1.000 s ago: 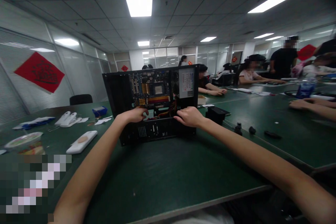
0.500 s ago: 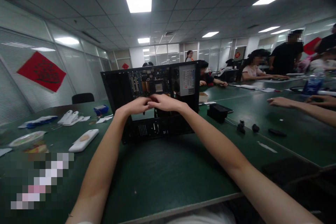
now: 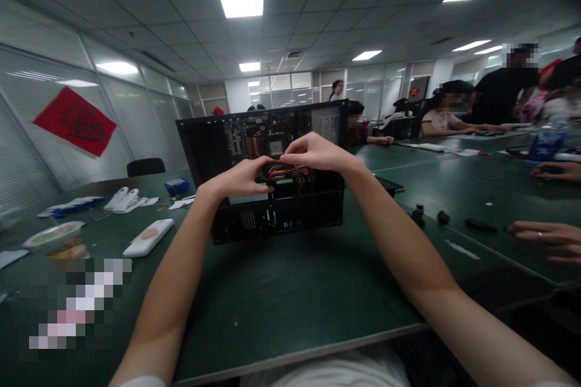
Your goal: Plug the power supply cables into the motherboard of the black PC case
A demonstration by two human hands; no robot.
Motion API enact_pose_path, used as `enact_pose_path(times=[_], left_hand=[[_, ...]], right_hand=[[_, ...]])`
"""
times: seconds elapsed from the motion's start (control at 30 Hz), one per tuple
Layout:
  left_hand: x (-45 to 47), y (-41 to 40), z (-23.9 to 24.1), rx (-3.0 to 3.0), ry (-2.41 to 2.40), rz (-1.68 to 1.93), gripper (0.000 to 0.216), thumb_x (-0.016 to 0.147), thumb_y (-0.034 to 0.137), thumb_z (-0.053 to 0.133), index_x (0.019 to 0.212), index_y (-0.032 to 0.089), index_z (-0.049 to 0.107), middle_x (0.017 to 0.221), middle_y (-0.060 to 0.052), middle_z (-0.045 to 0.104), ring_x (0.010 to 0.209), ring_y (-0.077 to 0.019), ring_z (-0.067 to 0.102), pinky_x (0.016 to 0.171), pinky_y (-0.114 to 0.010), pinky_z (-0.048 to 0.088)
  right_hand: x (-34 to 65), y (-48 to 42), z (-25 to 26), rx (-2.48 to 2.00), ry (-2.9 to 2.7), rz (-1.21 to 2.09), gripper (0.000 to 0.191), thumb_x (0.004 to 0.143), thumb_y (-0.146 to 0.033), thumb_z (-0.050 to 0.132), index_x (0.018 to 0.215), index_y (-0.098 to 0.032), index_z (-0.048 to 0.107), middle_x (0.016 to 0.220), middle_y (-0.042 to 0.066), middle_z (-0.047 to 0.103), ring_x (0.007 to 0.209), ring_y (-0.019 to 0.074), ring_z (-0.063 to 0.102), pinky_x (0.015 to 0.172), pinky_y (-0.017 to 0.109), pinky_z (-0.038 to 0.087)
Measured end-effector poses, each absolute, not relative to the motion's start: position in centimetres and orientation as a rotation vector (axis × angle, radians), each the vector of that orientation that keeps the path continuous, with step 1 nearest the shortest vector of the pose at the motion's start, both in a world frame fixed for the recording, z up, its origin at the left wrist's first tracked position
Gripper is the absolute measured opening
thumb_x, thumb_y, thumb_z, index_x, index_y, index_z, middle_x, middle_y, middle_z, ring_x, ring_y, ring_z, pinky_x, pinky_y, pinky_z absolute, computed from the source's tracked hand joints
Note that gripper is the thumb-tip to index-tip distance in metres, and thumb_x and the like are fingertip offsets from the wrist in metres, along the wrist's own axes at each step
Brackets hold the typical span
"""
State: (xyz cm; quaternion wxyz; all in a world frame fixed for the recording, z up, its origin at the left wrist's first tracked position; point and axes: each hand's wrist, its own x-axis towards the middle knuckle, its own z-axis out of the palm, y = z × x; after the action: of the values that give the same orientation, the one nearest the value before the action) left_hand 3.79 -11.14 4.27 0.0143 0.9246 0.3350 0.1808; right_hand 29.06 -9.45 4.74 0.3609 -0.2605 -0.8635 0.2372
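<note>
Green tabletop (image 3: 290, 290) spreads across the lower frame beneath a panelled ceiling (image 3: 177, 18) with bright square lights. Upper left, on the glass partition, hangs a red diamond-shaped sign (image 3: 75, 121) with dark brushed characters, which are too soft to read; a smaller red sign (image 3: 414, 91) shows far back, right of centre, its marks equally unreadable. Mid-frame stands an open black computer case (image 3: 276, 219), tilted slightly, its motherboard (image 3: 261, 128) facing the camera. Toward its upper right corner, the power supply (image 3: 305, 124) carries a pale label (image 3: 325, 124) with bluish lettering along one side; no brand or rating can be made out. Just below the motherboard runs a bundle of multicoloured cables (image 3: 290, 172). Right hand (image 3: 318, 151) is pinching its upper edge between thumb and fingertips. Left hand (image 3: 240, 178) meets the bundle's left end, fingers above and thumb below, though how firmly it is closed, I cannot tell. Left of the case lie a blue box (image 3: 176, 187) and a white device (image 3: 147, 244) with a round tan patch; near the left edge stands a clear cup (image 3: 59, 240) bearing coloured, illegible print. At the right edge, another person's ringed hand (image 3: 551, 240) reaches over the table.
</note>
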Motion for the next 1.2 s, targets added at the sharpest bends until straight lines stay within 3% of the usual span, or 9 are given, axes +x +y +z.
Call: enact_pose_path(times=[0.13, 0.3, 0.4, 0.73, 1.2], left_hand=[[4.0, -11.7, 4.6, 2.880, 1.010, 0.733, 0.049, 0.085, 0.033, 0.068, 0.130, 0.016, 0.058, 0.111, -0.009, 0.071, 0.087, -0.0200, 0.068, 0.077, -0.032, 0.054], [4.1, -12.6, 5.0, 2.913, 0.912, 0.952, 0.054, 0.080, 0.017, 0.065, 0.133, 0.016, 0.056, 0.125, -0.011, 0.066, 0.100, -0.0202, 0.066, 0.084, -0.031, 0.055], [4.4, -13.2, 5.1, 2.907, 0.858, 0.936, 0.056, 0.079, 0.014, 0.064, 0.135, 0.017, 0.055, 0.124, -0.011, 0.066, 0.098, -0.0193, 0.066, 0.083, -0.030, 0.055], [4.8, -14.5, 5.5, 2.882, 0.886, 0.861, 0.060, 0.086, 0.031, 0.072, 0.141, 0.018, 0.052, 0.084, 0.000, 0.066, 0.073, -0.0151, 0.063, 0.068, -0.026, 0.050], [4.7, -13.8, 5.3, 2.925, 1.028, 0.908, 0.058, 0.087, 0.037, 0.072, 0.139, 0.016, 0.057, 0.068, 0.005, 0.057, 0.062, -0.0122, 0.054, 0.060, -0.023, 0.041]], right_hand=[[29.1, -9.8, 4.6, -0.696, -2.255, 0.622, 0.044, 0.088, -0.056, 0.068, 0.081, -0.012, 0.069, 0.063, 0.000, 0.061, 0.050, 0.0084, 0.052, 0.046, 0.021, 0.035], [27.7, -10.5, 4.2, -0.615, -2.365, 0.630, 0.043, 0.092, -0.055, 0.060, 0.083, -0.013, 0.067, 0.065, 0.000, 0.060, 0.056, 0.0095, 0.051, 0.051, 0.023, 0.034], [27.1, -10.8, 4.1, -0.593, -2.369, 0.573, 0.038, 0.091, -0.049, 0.061, 0.083, -0.013, 0.067, 0.070, 0.000, 0.061, 0.061, 0.0105, 0.051, 0.056, 0.024, 0.034], [27.5, -11.4, 4.6, -0.638, -2.315, 0.548, 0.037, 0.089, -0.048, 0.063, 0.075, -0.014, 0.064, 0.067, -0.001, 0.056, 0.062, 0.0103, 0.047, 0.057, 0.025, 0.032], [26.6, -10.7, 4.0, -0.725, -2.307, 0.475, 0.034, 0.093, -0.040, 0.055, 0.079, -0.013, 0.069, 0.069, 0.002, 0.063, 0.061, 0.0121, 0.051, 0.057, 0.026, 0.035]])
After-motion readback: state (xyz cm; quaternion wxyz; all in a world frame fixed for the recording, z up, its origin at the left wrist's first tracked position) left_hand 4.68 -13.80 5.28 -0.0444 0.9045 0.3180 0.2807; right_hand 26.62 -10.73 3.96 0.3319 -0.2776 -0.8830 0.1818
